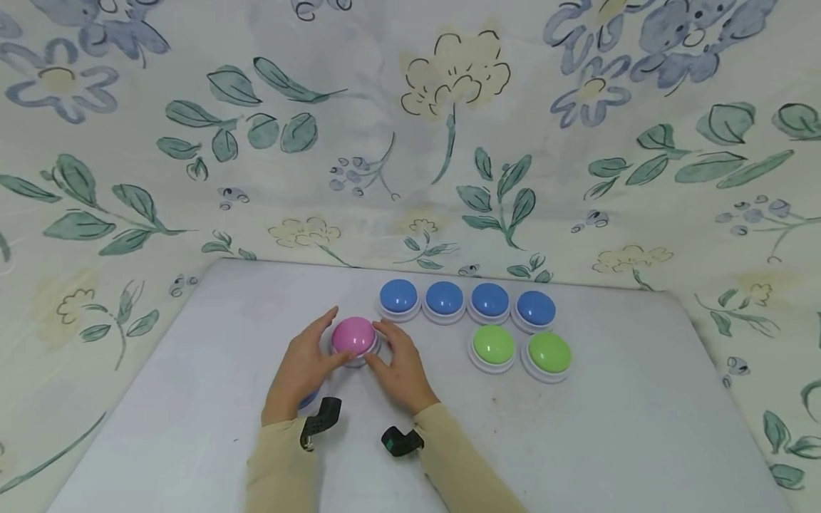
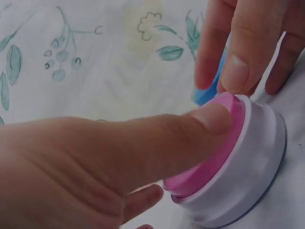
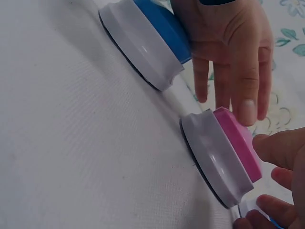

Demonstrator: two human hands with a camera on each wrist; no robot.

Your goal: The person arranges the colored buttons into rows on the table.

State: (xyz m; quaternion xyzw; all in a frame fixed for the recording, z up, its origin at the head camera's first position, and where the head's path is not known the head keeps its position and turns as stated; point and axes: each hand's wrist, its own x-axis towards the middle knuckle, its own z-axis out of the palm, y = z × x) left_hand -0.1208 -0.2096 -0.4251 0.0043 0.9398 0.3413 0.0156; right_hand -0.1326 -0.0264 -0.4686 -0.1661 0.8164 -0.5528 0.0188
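A round push button with a pink dome (image 1: 354, 336) and a white base (image 2: 243, 157) sits on the table between both hands. The left hand (image 1: 306, 370) is at its left side, thumb straight along the dome's near edge and fingers extended past its far side. At the right side is the right hand (image 1: 404, 367), its thumb and fingers spread close around the rim; whether they touch it is hard to tell. A blue button (image 3: 162, 24) lies partly hidden under the left wrist.
A row of several blue buttons (image 1: 444, 298) stands toward the table's far edge. Two green buttons (image 1: 493, 345) (image 1: 549, 353) sit in front of its right part. Floral cloth (image 1: 385, 206) hangs behind the white table (image 1: 609, 427).
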